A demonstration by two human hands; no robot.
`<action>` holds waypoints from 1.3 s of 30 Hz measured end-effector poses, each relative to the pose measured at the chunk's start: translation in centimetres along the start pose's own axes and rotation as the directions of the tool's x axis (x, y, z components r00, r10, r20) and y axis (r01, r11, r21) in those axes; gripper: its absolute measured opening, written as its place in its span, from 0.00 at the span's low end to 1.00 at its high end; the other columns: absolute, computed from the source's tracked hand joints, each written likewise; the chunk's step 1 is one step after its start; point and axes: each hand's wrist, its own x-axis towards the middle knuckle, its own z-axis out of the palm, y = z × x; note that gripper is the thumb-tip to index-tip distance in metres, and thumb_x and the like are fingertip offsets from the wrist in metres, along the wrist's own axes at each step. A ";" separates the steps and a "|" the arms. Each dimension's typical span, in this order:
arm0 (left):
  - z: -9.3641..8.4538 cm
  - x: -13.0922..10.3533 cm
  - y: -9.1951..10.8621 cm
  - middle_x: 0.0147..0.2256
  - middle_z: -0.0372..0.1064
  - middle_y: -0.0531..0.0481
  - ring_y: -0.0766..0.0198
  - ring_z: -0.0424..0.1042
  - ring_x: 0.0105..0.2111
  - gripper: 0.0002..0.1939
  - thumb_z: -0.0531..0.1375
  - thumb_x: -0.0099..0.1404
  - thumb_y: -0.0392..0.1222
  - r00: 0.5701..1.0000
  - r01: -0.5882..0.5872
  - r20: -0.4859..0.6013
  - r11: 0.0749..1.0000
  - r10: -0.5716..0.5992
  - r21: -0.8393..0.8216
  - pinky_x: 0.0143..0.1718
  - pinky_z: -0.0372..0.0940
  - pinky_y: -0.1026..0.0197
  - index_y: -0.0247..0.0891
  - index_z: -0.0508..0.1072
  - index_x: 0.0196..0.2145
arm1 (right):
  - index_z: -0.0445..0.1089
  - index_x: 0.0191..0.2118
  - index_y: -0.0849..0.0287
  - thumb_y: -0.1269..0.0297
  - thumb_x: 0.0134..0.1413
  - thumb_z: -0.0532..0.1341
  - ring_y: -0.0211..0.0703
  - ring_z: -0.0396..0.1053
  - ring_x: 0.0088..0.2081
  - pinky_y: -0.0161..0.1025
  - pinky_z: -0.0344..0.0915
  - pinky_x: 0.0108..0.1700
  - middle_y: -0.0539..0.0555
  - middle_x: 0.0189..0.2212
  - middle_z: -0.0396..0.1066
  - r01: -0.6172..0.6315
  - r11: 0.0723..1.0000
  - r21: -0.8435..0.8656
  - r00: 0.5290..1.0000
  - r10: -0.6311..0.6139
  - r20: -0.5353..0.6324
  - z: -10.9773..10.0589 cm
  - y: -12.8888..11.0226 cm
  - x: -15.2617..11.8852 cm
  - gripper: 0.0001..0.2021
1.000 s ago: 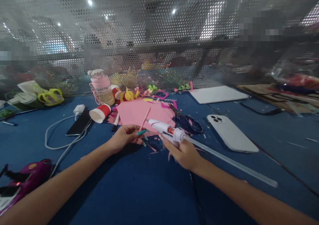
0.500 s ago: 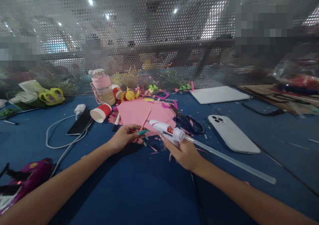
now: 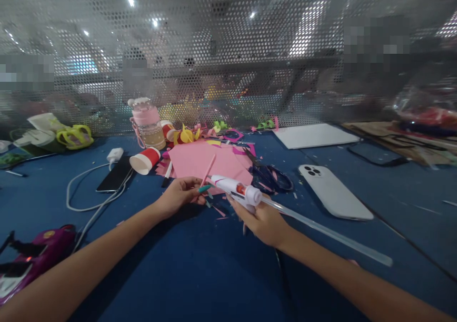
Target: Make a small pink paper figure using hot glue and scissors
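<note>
While the left hand [image 3: 180, 193] pinches a thin pink stick [image 3: 208, 170] that slants toward one o'clock, the right hand [image 3: 267, 222] is wrapped around a white glue gun [image 3: 232, 186] above the blue counter [image 3: 200, 281]. Its nozzle points toward ten o'clock, close to the stick; whether they touch, I cannot tell. A long clear glue stick [image 3: 328, 229] runs from its back toward four o'clock. Pink paper [image 3: 228, 160] and scissors [image 3: 273, 177] lie at twelve o'clock, beyond the hands. A white phone [image 3: 335, 193] lies at two o'clock from the right hand.
</note>
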 end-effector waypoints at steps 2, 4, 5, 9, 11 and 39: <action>-0.1 0.0 -0.1 0.21 0.69 0.53 0.73 0.68 0.20 0.17 0.67 0.44 0.43 1.000 0.002 -0.010 1.000 -0.002 0.004 0.25 0.62 0.69 0.31 0.71 0.31 | 0.69 0.30 0.63 0.62 0.49 0.53 0.37 0.62 0.19 0.36 0.63 0.25 0.53 0.20 0.67 0.027 1.000 -0.017 1.000 -0.026 0.006 0.0 0.0 0.0 0.11; -0.1 0.0 -0.1 0.21 0.70 0.53 0.73 0.68 0.20 0.17 0.67 0.44 0.43 1.000 -0.002 -0.009 1.000 0.002 0.013 0.26 0.62 0.69 0.31 0.71 0.31 | 0.69 0.32 0.62 0.62 0.49 0.53 0.39 0.64 0.21 0.36 0.63 0.25 0.53 0.20 0.67 0.042 0.998 -0.039 0.999 -0.042 0.012 -0.1 0.0 0.0 0.11; -0.1 0.0 -0.1 0.21 0.70 0.53 0.73 0.68 0.20 0.17 0.67 0.45 0.43 1.000 -0.005 -0.003 1.000 0.005 0.017 0.26 0.62 0.69 0.31 0.71 0.31 | 0.70 0.33 0.62 0.62 0.50 0.52 0.40 0.64 0.21 0.36 0.63 0.25 0.52 0.19 0.67 0.042 0.998 -0.049 0.999 -0.041 0.011 -0.2 0.1 0.1 0.12; 0.2 -0.1 0.2 0.21 0.69 0.54 0.74 0.67 0.19 0.15 0.67 0.44 0.42 1.000 0.000 0.016 1.000 -0.001 0.029 0.24 0.61 0.69 0.31 0.70 0.29 | 0.70 0.38 0.62 0.62 0.51 0.51 0.41 0.65 0.22 0.36 0.63 0.23 0.51 0.16 0.64 0.044 0.996 -0.082 0.999 -0.045 -0.015 -0.4 0.3 0.2 0.14; 0.3 -0.2 0.3 0.21 0.69 0.54 0.74 0.67 0.19 0.15 0.67 0.44 0.41 1.000 0.006 0.014 0.999 -0.006 0.039 0.24 0.61 0.70 0.31 0.71 0.29 | 0.70 0.38 0.61 0.61 0.51 0.51 0.40 0.65 0.22 0.36 0.64 0.23 0.50 0.17 0.63 0.052 0.995 -0.090 0.998 -0.056 -0.040 -0.5 0.5 0.3 0.14; 0.2 -0.1 0.2 0.22 0.69 0.55 0.73 0.68 0.20 0.16 0.65 0.48 0.40 1.000 -0.022 -0.002 0.995 0.023 0.096 0.25 0.61 0.69 0.31 0.68 0.34 | 0.68 0.30 0.64 0.63 0.49 0.52 0.39 0.65 0.21 0.35 0.64 0.24 0.52 0.19 0.65 0.094 0.992 -0.088 0.991 -0.102 -0.090 -0.8 -0.1 0.5 0.11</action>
